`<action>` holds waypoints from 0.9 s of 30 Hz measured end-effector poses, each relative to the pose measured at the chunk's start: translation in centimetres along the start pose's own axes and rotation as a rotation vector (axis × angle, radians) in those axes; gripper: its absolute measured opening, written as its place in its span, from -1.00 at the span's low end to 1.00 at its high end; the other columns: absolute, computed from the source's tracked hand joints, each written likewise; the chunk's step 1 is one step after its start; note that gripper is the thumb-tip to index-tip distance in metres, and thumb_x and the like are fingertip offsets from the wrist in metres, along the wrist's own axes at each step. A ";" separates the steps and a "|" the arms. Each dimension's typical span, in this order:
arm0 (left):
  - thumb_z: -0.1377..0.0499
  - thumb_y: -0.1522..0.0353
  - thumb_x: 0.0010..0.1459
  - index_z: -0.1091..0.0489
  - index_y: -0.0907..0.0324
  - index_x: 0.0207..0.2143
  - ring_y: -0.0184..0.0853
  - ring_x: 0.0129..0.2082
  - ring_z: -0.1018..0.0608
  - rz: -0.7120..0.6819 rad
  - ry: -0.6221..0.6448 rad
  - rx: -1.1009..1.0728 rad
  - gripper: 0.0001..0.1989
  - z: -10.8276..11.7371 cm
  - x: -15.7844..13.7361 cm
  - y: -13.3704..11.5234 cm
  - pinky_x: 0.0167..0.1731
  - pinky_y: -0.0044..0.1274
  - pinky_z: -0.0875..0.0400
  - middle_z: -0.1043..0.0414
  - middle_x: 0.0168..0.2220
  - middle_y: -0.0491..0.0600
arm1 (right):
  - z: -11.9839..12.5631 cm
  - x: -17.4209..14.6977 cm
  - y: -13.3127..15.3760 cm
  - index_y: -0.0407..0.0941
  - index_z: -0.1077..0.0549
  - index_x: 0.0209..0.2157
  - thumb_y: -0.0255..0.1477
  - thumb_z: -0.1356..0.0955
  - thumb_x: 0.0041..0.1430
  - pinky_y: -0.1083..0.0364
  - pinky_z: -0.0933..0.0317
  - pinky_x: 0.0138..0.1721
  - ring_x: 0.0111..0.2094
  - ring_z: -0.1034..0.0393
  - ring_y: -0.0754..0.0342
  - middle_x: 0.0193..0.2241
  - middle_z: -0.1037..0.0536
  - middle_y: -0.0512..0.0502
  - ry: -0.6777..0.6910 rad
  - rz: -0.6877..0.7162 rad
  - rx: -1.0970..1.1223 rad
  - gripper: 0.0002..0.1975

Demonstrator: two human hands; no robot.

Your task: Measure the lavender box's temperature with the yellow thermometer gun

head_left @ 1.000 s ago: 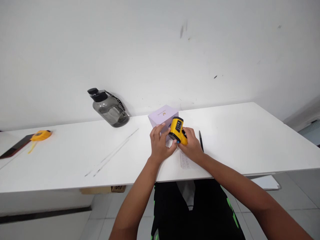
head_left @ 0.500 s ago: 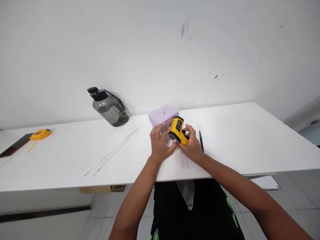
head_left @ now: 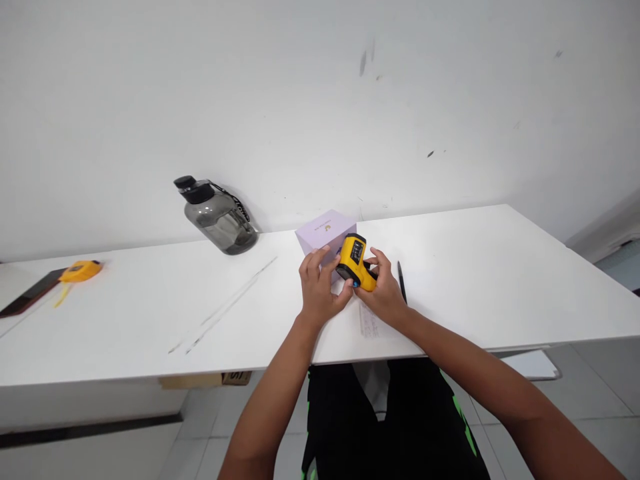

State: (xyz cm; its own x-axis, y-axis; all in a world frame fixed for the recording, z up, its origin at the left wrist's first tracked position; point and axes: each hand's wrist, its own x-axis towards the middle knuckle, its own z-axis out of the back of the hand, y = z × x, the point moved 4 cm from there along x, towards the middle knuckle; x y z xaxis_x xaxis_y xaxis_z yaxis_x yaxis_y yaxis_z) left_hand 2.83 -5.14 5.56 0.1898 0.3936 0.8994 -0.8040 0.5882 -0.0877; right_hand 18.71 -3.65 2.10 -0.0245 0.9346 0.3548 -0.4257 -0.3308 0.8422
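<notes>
A yellow and black infrared thermometer [head_left: 358, 257], shaped like a pistol, is tilted in front of the lilac box [head_left: 325, 227]. Its handle is wrapped by my right hand [head_left: 385, 290]. My left hand [head_left: 319, 283] curves around the other end, with index finger and thumb at the black edge and the remaining fingers before the box. A small blue part shows near my left thumb. Under my right wrist lies a sheet with handwriting [head_left: 369, 323], partly covered. A black pen [head_left: 402, 281] rests just right of my right hand.
On the white table [head_left: 500, 280], a grey transparent bottle [head_left: 220, 217] stands near the wall. Far left lie a yellow tape measure [head_left: 80, 271] and a dark flat device [head_left: 33, 293]. The table's front edge runs just before my legs.
</notes>
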 end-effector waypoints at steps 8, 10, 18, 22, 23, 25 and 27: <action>-0.20 0.25 0.13 -0.29 0.16 0.12 -0.03 0.22 -0.26 0.005 0.014 -0.021 -0.51 0.0 -0.2 0.1 0.18 -0.16 -0.16 -0.27 0.16 0.23 | -0.2 0.0 0.0 -0.03 -0.02 0.26 -0.34 -0.41 0.02 -0.02 -0.37 -0.26 -0.26 -0.42 0.01 0.07 -0.37 -0.24 -0.001 0.025 0.028 -0.19; -0.20 0.26 0.14 -0.24 0.16 0.14 -0.04 0.21 -0.26 0.009 0.007 -0.037 -0.49 0.1 -0.2 0.2 0.18 -0.17 -0.18 -0.24 0.16 0.23 | -0.3 -0.1 -0.1 -0.04 0.01 0.26 -0.35 -0.42 0.02 -0.01 -0.37 -0.26 -0.27 -0.41 0.03 0.07 -0.36 -0.25 -0.018 0.042 0.066 -0.17; -0.27 0.13 0.09 0.13 0.09 0.31 -0.03 0.35 -0.10 0.560 -0.051 -0.223 -0.13 -1.2 -1.6 4.3 0.21 -0.16 -0.18 0.05 0.32 0.28 | 0.0 0.4 0.1 -0.04 0.03 0.25 -0.31 -0.42 0.06 0.04 -0.39 -0.27 -0.29 -0.43 0.07 0.01 -0.35 -0.22 -0.069 -0.037 0.302 -0.20; -0.26 0.05 0.08 0.06 0.06 0.28 -0.06 0.29 -0.25 0.978 0.070 -0.509 -0.16 -2.8 -2.9 6.6 0.17 -0.21 -0.26 -0.08 0.29 0.23 | 0.3 0.5 0.8 -0.02 0.01 0.25 -0.26 -0.44 0.02 0.01 -0.40 -0.23 -0.25 -0.43 0.04 -0.06 -0.39 -0.17 -0.048 -0.095 0.369 -0.16; -0.27 0.04 0.06 -0.01 0.07 0.25 -0.07 0.23 -0.32 1.007 0.094 -0.541 -0.19 -3.0 -3.1 6.9 0.12 -0.23 -0.30 -0.15 0.24 0.21 | 0.4 0.5 0.9 -0.03 -0.01 0.24 -0.25 -0.45 0.01 0.01 -0.39 -0.23 -0.25 -0.43 0.04 -0.06 -0.40 -0.16 -0.040 -0.101 0.379 -0.17; -0.32 0.02 -0.04 -0.16 0.11 0.15 -0.09 0.11 -0.40 1.003 0.114 -0.519 -0.23 -3.1 -3.1 7.3 0.02 -0.26 -0.36 -0.25 0.16 0.18 | 0.4 0.6 1.1 -0.06 -0.15 0.16 -0.23 -0.45 0.00 0.02 -0.38 -0.23 -0.27 -0.41 0.05 -0.10 -0.41 -0.14 -0.008 -0.106 0.388 -0.27; -0.37 0.00 -0.16 -0.27 0.15 0.04 -0.12 0.00 -0.43 1.012 0.072 -0.494 -0.24 -2.9 -3.2 7.6 -0.05 -0.29 -0.38 -0.32 0.06 0.14 | 0.4 0.6 1.2 -0.11 -0.31 -0.03 -0.21 -0.44 0.01 0.03 -0.35 -0.24 -0.30 -0.37 0.06 -0.19 -0.42 -0.10 0.031 -0.099 0.371 -0.48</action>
State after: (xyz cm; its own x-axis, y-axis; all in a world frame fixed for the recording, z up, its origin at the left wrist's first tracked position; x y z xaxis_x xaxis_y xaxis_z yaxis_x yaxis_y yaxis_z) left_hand -2.28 0.12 0.79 -0.3780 0.8783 0.2928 -0.2980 0.1841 -0.9367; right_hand 18.49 -3.57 3.50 -0.0297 0.9662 0.2561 -0.0713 -0.2576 0.9636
